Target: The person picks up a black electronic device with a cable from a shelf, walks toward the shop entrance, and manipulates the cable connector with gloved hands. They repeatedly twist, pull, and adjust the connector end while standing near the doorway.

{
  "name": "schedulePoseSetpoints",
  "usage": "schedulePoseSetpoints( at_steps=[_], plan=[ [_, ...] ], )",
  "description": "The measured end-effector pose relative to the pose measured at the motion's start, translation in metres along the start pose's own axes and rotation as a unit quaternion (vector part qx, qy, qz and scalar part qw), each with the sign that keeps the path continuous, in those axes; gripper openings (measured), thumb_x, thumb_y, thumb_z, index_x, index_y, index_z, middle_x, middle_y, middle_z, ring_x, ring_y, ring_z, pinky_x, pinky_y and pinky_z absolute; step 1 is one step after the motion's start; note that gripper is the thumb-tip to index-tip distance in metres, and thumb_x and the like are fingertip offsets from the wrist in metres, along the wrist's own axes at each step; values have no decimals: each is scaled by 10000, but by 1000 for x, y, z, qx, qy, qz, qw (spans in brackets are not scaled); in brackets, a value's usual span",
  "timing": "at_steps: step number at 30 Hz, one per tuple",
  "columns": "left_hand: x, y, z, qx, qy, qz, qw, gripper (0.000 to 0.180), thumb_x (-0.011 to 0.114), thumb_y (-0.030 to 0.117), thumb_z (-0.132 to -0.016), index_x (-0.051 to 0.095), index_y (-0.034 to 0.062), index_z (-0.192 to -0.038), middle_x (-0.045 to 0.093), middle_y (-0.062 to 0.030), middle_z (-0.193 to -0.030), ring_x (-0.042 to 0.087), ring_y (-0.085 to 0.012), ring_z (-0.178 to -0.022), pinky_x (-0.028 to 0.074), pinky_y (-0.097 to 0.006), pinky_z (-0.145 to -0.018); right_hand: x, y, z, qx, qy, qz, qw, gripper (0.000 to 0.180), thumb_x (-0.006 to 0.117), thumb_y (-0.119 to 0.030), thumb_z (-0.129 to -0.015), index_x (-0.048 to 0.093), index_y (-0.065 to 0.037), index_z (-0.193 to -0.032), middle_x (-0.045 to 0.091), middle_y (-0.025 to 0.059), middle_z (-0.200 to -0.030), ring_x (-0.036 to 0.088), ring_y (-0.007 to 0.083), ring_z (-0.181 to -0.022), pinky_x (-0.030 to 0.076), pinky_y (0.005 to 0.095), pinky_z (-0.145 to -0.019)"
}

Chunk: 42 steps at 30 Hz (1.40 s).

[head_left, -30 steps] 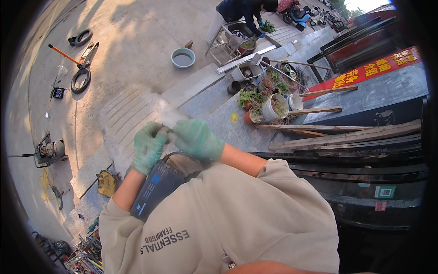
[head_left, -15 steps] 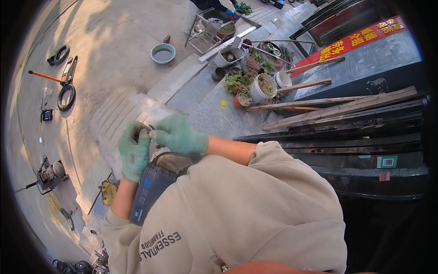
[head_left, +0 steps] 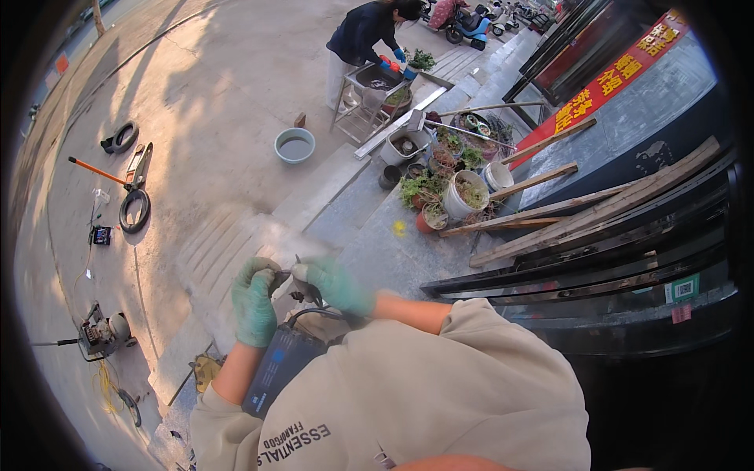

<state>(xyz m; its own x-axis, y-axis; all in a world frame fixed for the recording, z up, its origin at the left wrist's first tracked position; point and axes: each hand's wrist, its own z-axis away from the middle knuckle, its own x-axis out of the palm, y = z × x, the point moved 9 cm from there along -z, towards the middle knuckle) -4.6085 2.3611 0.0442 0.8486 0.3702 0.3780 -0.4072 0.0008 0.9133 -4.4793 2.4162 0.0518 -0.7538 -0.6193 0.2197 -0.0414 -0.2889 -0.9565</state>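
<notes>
My left hand (head_left: 254,304), in a green-coated work glove, is closed with the fingertips around a small dark piece (head_left: 280,278) that is too small to name. My right hand (head_left: 342,286), gloved alike and smeared by motion, is closed beside it on a dark, narrow, pointed piece (head_left: 309,291) whose kind does not show. The hands are close together in front of my body. Just below them, against my sweatshirt, is a dark box-shaped device (head_left: 275,369) with a blue patch. A black cable (head_left: 310,312) curves from its top.
Stone steps (head_left: 243,251) lie ahead. Potted plants and a white bucket (head_left: 465,195) stand right of centre, near wooden beams (head_left: 605,206). A water basin (head_left: 294,146) sits farther off. Tyres (head_left: 134,211) and a compressor (head_left: 106,334) are at left. Another person (head_left: 363,35) works at a sink.
The view has tilted up, showing more of the other person. My hands sit lower in the picture and slightly farther apart, with dark pieces now visible between them.
</notes>
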Motion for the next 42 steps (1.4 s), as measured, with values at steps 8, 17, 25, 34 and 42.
schedulePoseSetpoints(
  at_steps=[8, 17, 25, 34, 42],
  plan=[
    [-1, -4, 0, -38, 20, 17, 999, 196, 543, 158, -917, 601, -8, -1004, 617, -68, -927, 640, -166, -842, 541, -307, -808, -3, -6, -10, -16, 41, 51, 998, 387, 549, -372, -989, 604, 4, -914, 577, 43, -733, 548, 101, -618, 484, 269, -573],
    [12, 14, 5, -17, -8, -25, 1000, 242, 638, 188, -931, 614, -13, -1062, 647, -80, -976, 626, -156, -862, 517, -296, -805, 6, -28, -14, -76, 23, 213, 974, 258, 649, -229, -917, 584, 7, -998, 577, 58, -785, 539, 110, -735, 478, 302, -671],
    [-10, 0, 2, -40, 55, 17, 998, 289, 660, 255, -925, 657, 11, -1079, 656, -52, -1005, 633, -156, -890, 510, -282, -812, -2, -15, -13, 13, 0, 118, 993, 257, 645, -290, -928, 589, -51, -1004, 554, -17, -784, 500, 60, -672, 440, 247, -600],
    [6, 5, 2, -65, -11, 17, 998, 344, 622, 252, -952, 620, -14, -1172, 652, -66, -1053, 604, -128, -957, 493, -268, -873, 7, -16, -12, 25, -65, 76, 995, 206, 538, -265, -947, 569, -67, -996, 433, -63, -687, 340, 16, -540, 250, 182, -469],
    [-5, 4, 6, -57, 30, -48, 997, 245, 630, 202, -949, 662, 9, -1097, 673, -38, -975, 616, -119, -906, 492, -268, -839, 3, -17, -11, -7, 16, 107, 994, 276, 631, -253, -946, 605, -6, -1065, 596, 12, -804, 503, 45, -614, 418, 221, -527]
  ],
)
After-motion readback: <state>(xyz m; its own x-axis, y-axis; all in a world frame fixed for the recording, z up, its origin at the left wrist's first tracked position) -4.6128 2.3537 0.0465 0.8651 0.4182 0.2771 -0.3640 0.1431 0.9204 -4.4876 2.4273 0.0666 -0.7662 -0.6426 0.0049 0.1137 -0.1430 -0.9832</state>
